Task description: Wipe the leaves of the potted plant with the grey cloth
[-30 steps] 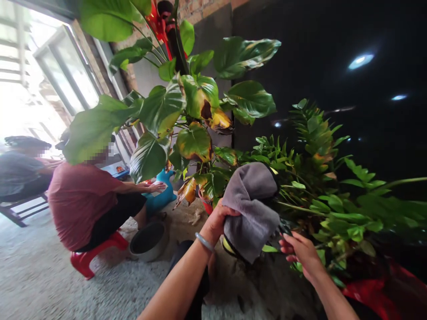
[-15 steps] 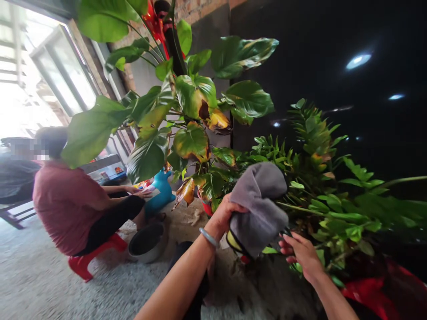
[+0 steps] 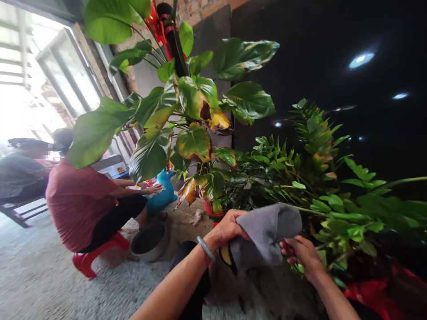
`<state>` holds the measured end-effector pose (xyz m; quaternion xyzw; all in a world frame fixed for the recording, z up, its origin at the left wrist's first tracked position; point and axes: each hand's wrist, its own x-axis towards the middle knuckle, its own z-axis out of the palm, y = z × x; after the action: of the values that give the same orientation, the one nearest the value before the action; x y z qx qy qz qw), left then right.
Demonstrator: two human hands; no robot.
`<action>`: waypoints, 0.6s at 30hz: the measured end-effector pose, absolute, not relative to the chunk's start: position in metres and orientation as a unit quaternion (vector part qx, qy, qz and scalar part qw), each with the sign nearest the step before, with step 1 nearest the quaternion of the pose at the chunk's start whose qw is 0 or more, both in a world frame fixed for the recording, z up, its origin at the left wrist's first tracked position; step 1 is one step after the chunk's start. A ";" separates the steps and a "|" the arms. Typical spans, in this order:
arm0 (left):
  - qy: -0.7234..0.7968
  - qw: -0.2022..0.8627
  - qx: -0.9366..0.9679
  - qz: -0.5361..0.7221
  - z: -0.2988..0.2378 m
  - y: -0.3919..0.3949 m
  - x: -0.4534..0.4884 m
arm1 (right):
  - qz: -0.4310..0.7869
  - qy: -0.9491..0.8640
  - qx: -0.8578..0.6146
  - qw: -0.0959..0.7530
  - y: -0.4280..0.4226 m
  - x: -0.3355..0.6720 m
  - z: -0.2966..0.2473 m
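Observation:
A grey cloth [image 3: 267, 231] with a dark border hangs folded in front of me, and a bit of its yellow other side shows at the lower left. My left hand [image 3: 229, 229], a pale bangle on its wrist, is closed on the cloth's left part. At the lower right edge, my right hand [image 3: 303, 255] pinches the cloth between thumb and fingers. Just behind and to the right of my hands is a leafy green plant [image 3: 333, 209]. A larger potted plant [image 3: 196, 98] with broad leaves, some yellow and brown, rises beyond the cloth.
At left, a person in a red shirt [image 3: 80, 200] sits on a red stool [image 3: 100, 253], hands at a blue animal-shaped figure [image 3: 162, 193]. Another person [image 3: 23, 169] sits farther left. A grey basin [image 3: 150, 244] stands on the concrete floor [image 3: 110, 293]. A dark glossy wall [image 3: 383, 124] is behind the plants.
The cloth has come down and spread somewhat to the right, and my left hand has lowered with it. My right hand has stayed nearly in place. The view has shifted slightly.

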<state>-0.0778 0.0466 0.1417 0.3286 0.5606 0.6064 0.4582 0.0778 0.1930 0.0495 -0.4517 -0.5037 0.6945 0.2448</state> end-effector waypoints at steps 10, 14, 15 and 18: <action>0.672 0.385 0.273 0.571 0.098 0.039 -0.076 | 0.677 -0.514 -0.468 0.240 0.188 0.078 0.061; 0.624 0.443 0.317 0.560 0.107 0.021 -0.077 | 0.684 -0.519 -0.452 0.243 0.186 0.079 0.065; 0.596 0.437 0.302 0.602 0.116 0.020 -0.081 | 0.686 -0.512 -0.454 0.247 0.185 0.079 0.066; 0.496 0.405 0.192 0.744 0.137 0.022 -0.095 | 0.686 -0.493 -0.471 0.255 0.181 0.076 0.072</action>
<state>-0.0946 0.0224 0.1367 0.1920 0.4962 0.7437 0.4049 0.0759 0.1807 0.0720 -0.4709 -0.4926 0.6860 0.2549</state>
